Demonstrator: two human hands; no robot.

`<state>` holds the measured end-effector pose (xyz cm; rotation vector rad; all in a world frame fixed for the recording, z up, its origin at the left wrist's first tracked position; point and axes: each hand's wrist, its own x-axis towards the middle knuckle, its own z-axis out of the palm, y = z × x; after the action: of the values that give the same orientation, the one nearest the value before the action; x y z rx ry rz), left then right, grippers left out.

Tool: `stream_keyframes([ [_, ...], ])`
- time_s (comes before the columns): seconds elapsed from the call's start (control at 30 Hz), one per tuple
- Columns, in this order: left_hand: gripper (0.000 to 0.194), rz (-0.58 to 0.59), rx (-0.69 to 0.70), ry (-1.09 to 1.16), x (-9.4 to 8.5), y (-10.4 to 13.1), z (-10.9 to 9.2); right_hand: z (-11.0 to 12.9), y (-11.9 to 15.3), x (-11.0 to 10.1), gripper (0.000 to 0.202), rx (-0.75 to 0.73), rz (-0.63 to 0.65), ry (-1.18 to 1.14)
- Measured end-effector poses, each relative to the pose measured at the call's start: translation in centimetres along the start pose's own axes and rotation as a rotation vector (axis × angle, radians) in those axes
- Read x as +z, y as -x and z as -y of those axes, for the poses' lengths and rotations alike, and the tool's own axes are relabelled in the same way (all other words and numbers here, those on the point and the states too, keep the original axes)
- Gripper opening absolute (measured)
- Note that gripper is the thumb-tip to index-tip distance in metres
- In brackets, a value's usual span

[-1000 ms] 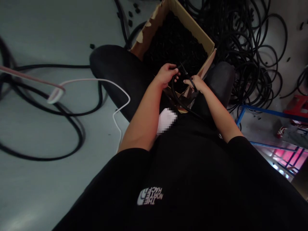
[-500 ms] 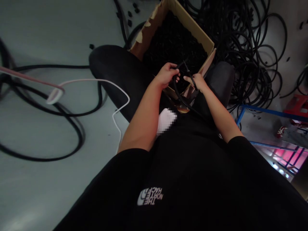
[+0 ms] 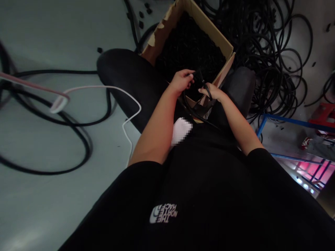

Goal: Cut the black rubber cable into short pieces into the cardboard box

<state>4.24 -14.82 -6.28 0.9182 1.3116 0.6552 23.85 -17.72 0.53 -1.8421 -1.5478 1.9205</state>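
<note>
My left hand (image 3: 182, 82) is closed, its fingers pinching a black hose (image 3: 195, 114) whose length curves down toward my lap. To its right, my right hand (image 3: 214, 92) grips black-handled scissors (image 3: 207, 90), with a finger and thumb at the loops. The blades point up and left, close to the hose end by my left fingers. Against the dark background I cannot make out whether they touch the hose. Both hands are over the near edge of a cardboard box (image 3: 212, 25), which holds many short black pieces (image 3: 190, 43).
Tangled black hose (image 3: 261, 45) lies in a heap right of the box. More hose (image 3: 87, 146) loops over the floor at left. A white cord (image 3: 115, 88) crosses my leg. Small black pieces (image 3: 141, 25) lie scattered on the floor. A blue frame (image 3: 288, 120) stands at right.
My right hand and the scissors have shifted slightly down and left, and the blades look less spread. The hose below my left hand has swung a little left.
</note>
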Motion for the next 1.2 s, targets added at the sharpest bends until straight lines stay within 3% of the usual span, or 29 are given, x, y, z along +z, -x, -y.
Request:
stream_keyframes([
  [0.13, 0.026, 0.008, -0.063, -0.041, 0.0, -0.6, 0.8, -0.5, -0.1, 0.0, 0.054, 0.046, -0.11, 0.03],
  [0.43, 0.037, -0.035, 0.017, 0.063, 0.4, 0.3, -0.3, -2.1, -1.3, -0.4, 0.055, 0.068, -0.289, 0.036],
  [0.8, 0.032, -0.12, -0.078, 0.079, 0.4, -0.2, -0.5, -3.8, -2.5, -0.3, 0.057, 0.002, -0.284, 0.013],
  [1.2, 0.029, -0.1, -0.086, 0.021, -0.2, -0.8, 0.1, -1.7, -0.8, -0.1, 0.059, 0.056, -0.139, -0.106],
])
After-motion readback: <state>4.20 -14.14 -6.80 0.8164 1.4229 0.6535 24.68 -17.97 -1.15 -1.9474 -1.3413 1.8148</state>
